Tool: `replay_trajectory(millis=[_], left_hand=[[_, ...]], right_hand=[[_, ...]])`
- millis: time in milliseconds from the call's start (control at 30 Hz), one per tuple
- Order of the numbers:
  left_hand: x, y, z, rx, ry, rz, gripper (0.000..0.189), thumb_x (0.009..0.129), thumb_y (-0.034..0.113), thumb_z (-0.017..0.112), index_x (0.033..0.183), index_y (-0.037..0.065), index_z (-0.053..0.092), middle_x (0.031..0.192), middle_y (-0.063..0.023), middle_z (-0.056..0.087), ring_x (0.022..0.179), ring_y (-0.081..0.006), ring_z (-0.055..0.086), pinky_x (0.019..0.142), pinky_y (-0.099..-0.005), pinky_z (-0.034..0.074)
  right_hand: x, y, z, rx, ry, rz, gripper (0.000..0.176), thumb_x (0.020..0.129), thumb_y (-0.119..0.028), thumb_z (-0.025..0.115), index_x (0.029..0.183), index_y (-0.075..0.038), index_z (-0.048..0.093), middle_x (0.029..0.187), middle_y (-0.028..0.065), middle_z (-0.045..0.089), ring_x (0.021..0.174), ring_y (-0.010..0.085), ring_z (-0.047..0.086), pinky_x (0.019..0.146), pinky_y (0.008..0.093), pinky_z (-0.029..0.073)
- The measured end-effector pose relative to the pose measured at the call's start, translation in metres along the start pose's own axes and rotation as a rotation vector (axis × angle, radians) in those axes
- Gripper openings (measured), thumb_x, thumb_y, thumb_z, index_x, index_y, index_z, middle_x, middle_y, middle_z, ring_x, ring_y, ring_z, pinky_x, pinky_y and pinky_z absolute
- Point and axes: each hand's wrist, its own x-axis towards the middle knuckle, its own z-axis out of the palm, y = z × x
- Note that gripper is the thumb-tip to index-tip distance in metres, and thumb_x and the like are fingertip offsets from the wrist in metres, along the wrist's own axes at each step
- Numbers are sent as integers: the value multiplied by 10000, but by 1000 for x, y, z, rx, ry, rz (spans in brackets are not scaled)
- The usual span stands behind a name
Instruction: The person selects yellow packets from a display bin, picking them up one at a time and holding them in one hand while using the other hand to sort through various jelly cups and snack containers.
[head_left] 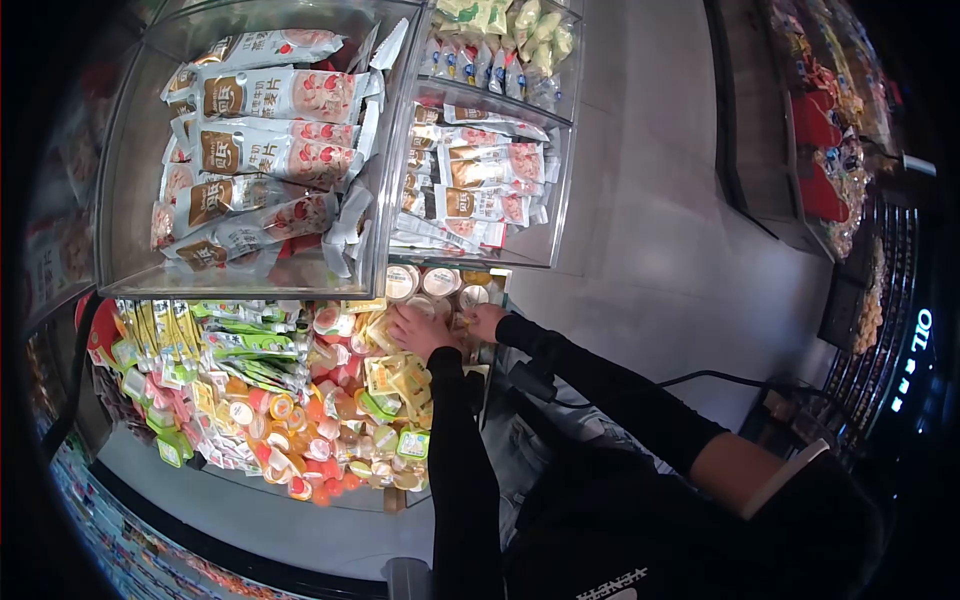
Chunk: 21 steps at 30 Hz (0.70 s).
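Note:
My left hand (420, 330) lies palm down on a heap of small snack cups and yellow packets (395, 378) in a low clear bin. My right hand (483, 322) reaches in beside it, close to the round foil-lidded cups (440, 282) at the bin's far end; its fingers curl around something small that I cannot make out. Both arms wear black sleeves.
Above the low bin stand clear acrylic bins (372, 262) holding brown-and-white snack bags (270, 150) and smaller bags (485, 180). Green and pink packets (240, 350) fill the left of the low bin. A grey floor aisle (670, 240) runs to the right, with another display shelf (820, 150) beyond.

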Motion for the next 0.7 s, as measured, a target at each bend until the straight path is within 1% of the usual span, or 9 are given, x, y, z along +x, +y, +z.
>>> replay_trajectory(millis=[67,133,200,233,267,333,367,467,700], left_hand=[[-2,-3,-9,-88,27,9,675,563,263,744,1102,27,413,1158,-192,417,1054,-324,379,857,-396,341],[-2,-2,-9,-180,58,16,662,554,253,748,1084,18,429,1115,-189,454,1036,-325,386,855,-391,343],[-7,1,-1,-517,127,8,654,539,171,737,1083,6,412,1055,-184,484,991,-342,427,862,-392,352],[-5,1,18,-649,106,28,636,562,160,739,1065,-25,398,1014,-193,487,962,-324,465,832,-352,385],[-2,8,19,-644,109,21,636,562,160,739,1065,-25,398,1014,-193,487,962,-324,465,832,-352,385],[1,26,22,-1001,-121,-310,642,576,168,740,1050,-54,369,1017,-198,470,958,-296,479,807,-322,403],[4,33,25,-1000,-111,-316,642,576,168,740,1050,-54,369,1017,-198,470,958,-296,479,807,-322,403],[16,46,24,-1169,61,-201,649,569,123,736,1036,-74,332,1032,-202,438,988,-291,443,880,-339,339],[21,68,17,-1029,84,-519,653,567,131,737,1031,-24,304,1057,-189,400,992,-330,440,836,-407,364]], right_hand=[[12,7,16,154,379,258,347,698,-211,548,965,11,557,930,193,585,854,310,567,745,349,456],[26,17,25,361,563,183,349,724,-235,567,971,11,542,905,150,600,824,262,584,708,352,468],[50,37,39,1391,573,222,309,732,-249,589,930,-14,557,852,109,597,772,211,587,638,364,469],[73,81,73,670,832,-215,331,765,-208,582,1025,-17,508,850,92,579,784,221,579,649,324,473],[74,73,71,672,823,-217,331,765,-208,582,1025,-17,508,850,92,579,784,221,579,649,324,473],[85,59,61,1693,805,472,282,747,-276,604,859,-18,585,755,84,594,693,193,584,571,345,451],[94,62,59,1666,848,523,308,744,-285,623,859,0,598,781,96,612,691,201,594,576,341,467],[86,61,37,1907,643,416,268,784,-242,585,937,-23,561,870,98,593,746,208,580,671,330,474],[90,77,49,1892,424,416,246,782,-197,588,957,-27,554,898,101,589,772,216,577,709,328,482]])
